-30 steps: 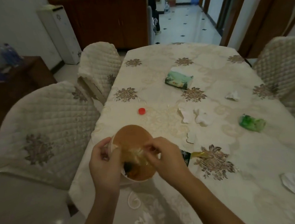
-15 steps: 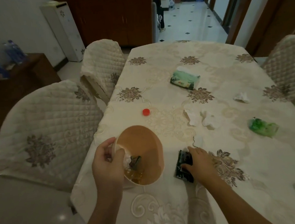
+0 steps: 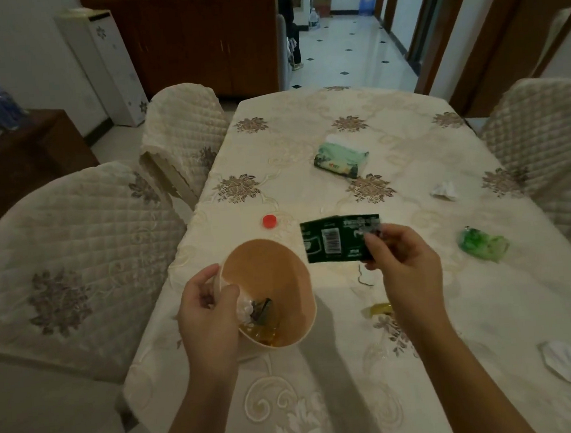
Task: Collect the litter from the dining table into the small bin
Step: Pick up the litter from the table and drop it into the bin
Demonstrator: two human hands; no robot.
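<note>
The left hand (image 3: 207, 313) grips the near-left rim of the small bin (image 3: 275, 271), thumb hooked over the edge and fingers wrapped round the outside wall. The bin is peach-coloured and tilted so its mouth faces the camera; inside, just right of the thumb, lie a clear crumpled wrapper, a dark scrap and something amber at the bottom. The bin sits at the near-left part of the bench (image 3: 323, 367), which is covered with a cream cloth patterned with brown flowers. Beyond the left hand, past the bin's far rim, a red bottle cap (image 3: 269, 220) lies on the cloth.

Between the two hands, raised above the cloth and just right of the bin's rim, is a dark green packet (image 3: 337, 239) with a barcode facing up. The right hand (image 3: 406, 268) pinches its right edge between thumb and fingertips. Just below that hand's wrist a small yellow wrapper (image 3: 377, 309) lies on the bench. Well beyond the right hand sits a green tissue pack (image 3: 340, 160). To the right of the right hand lies a crumpled green wrapper (image 3: 482, 244), farther off a white crumpled tissue (image 3: 443, 190), and nearer the camera another white tissue (image 3: 569, 361).
</note>
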